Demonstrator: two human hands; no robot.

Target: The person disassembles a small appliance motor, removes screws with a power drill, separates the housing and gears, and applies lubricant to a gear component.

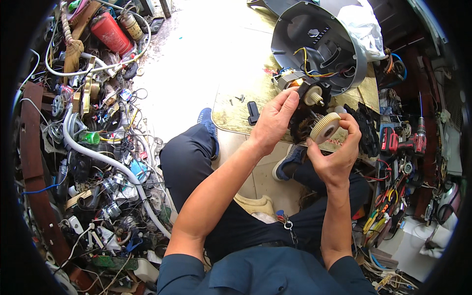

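My left hand [273, 122] is closed around a dark gearbox housing [299, 117] with a motor [290, 78] on its far side. A small cream gear [313, 96] sits in the open face of that housing. Between the thumb and fingers of my right hand [338, 160] is a large cream gear [325, 129], held at the housing's near right side. Whether this gear is seated on a shaft, I cannot tell. Just behind stands a grey rounded casing [290, 42] with its open side toward me, yellow wires [306, 61] running at its mouth.
On the worn low table [233, 115] lie several screws [238, 100] and a black plastic piece [252, 113]. A white plastic bag [363, 29] is beside the casing. A red cordless drill [403, 141] and hand tools are at right. Heaped parts and a white hose [105, 160] fill the left.
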